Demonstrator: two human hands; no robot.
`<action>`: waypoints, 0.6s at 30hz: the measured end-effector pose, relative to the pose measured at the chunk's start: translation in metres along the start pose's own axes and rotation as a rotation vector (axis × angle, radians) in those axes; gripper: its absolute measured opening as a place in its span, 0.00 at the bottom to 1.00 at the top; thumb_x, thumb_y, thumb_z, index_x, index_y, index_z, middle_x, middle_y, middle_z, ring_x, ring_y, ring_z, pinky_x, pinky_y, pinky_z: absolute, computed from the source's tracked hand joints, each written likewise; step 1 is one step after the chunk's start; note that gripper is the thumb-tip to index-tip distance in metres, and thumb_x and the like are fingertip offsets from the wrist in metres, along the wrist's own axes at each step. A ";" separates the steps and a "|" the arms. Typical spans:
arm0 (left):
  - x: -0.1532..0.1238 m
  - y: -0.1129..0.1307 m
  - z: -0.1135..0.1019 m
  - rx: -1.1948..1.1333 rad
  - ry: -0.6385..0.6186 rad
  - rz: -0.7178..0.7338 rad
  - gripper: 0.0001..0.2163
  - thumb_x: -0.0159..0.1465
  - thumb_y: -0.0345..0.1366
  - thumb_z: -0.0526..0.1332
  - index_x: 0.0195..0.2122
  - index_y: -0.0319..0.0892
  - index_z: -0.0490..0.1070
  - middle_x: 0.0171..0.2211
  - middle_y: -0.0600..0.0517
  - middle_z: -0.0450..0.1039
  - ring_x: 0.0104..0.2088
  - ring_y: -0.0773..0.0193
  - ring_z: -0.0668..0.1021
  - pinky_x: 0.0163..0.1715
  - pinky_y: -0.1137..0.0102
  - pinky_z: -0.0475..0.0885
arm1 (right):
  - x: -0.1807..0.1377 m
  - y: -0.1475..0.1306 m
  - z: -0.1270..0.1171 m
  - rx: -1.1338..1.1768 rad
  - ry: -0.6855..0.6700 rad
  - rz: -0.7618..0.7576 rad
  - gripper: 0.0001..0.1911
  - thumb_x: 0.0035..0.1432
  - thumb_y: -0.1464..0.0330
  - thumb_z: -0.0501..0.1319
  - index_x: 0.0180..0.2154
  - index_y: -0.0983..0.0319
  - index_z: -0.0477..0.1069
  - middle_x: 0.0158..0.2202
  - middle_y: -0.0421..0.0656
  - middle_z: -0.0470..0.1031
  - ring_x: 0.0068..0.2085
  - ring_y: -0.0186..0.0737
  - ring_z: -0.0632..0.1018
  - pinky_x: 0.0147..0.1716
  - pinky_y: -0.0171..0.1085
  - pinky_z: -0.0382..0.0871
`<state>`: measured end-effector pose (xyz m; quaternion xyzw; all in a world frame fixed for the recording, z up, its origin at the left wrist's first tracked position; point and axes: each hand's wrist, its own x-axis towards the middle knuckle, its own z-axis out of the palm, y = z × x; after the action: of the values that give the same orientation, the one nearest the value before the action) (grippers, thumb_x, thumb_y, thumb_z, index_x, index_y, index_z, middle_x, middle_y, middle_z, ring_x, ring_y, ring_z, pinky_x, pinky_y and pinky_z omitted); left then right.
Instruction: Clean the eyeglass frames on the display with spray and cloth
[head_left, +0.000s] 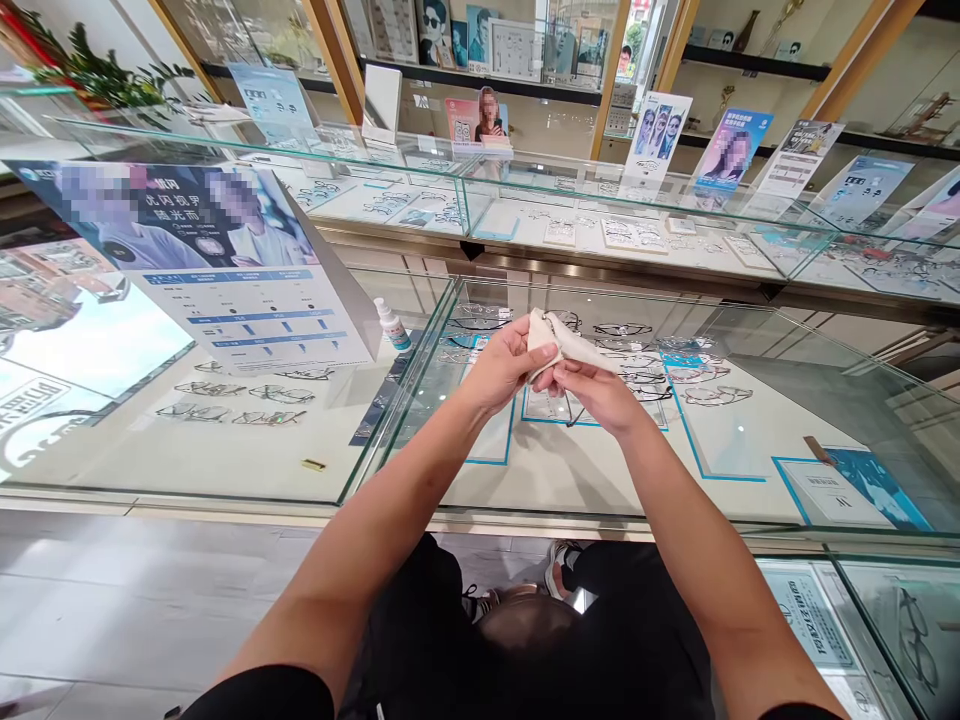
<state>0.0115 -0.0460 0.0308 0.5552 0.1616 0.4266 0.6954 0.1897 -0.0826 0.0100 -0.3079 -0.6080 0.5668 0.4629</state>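
Note:
Both my hands meet over a glass display counter (390, 430). My left hand (504, 366) pinches a pale cleaning cloth (559, 344) folded over a pair of thin-framed glasses (571, 410), whose temple hangs down below my fingers. My right hand (596, 393) is closed on the same cloth and glasses from the right side. Most of the frame is hidden inside the cloth.
A small white spray bottle (392, 325) stands on the counter left of my hands, beside a slanted poster stand (225, 270). Rows of glasses lie on white trays under the glass. A second glass counter (525, 200) with leaflet stands runs behind.

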 end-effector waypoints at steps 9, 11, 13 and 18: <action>0.004 -0.005 -0.002 -0.082 0.049 -0.029 0.24 0.64 0.59 0.71 0.36 0.42 0.71 0.18 0.54 0.70 0.19 0.62 0.76 0.27 0.65 0.75 | -0.001 -0.001 -0.002 -0.018 0.001 0.024 0.18 0.64 0.50 0.70 0.34 0.58 0.84 0.39 0.45 0.84 0.38 0.41 0.73 0.44 0.43 0.69; 0.004 -0.003 -0.005 -0.123 0.003 -0.031 0.21 0.63 0.54 0.74 0.38 0.41 0.72 0.21 0.53 0.73 0.23 0.61 0.78 0.31 0.66 0.76 | -0.001 -0.002 -0.005 0.004 0.027 0.020 0.18 0.64 0.50 0.70 0.36 0.58 0.85 0.39 0.45 0.83 0.39 0.42 0.73 0.44 0.42 0.69; 0.004 -0.001 -0.006 -0.146 -0.053 -0.034 0.20 0.61 0.49 0.77 0.42 0.41 0.73 0.23 0.54 0.74 0.25 0.63 0.78 0.34 0.66 0.76 | 0.000 -0.001 -0.007 0.032 0.047 0.019 0.19 0.63 0.49 0.71 0.36 0.59 0.86 0.39 0.46 0.83 0.39 0.42 0.74 0.44 0.42 0.69; 0.003 -0.004 -0.004 -0.055 -0.074 0.002 0.20 0.62 0.47 0.77 0.43 0.41 0.72 0.21 0.56 0.73 0.21 0.66 0.75 0.31 0.68 0.74 | 0.001 0.005 -0.005 0.073 0.045 0.001 0.18 0.62 0.50 0.72 0.36 0.58 0.85 0.36 0.44 0.82 0.37 0.42 0.74 0.41 0.41 0.69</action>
<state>0.0123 -0.0415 0.0267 0.5513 0.1234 0.4107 0.7156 0.1932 -0.0792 0.0050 -0.3038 -0.5762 0.5817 0.4871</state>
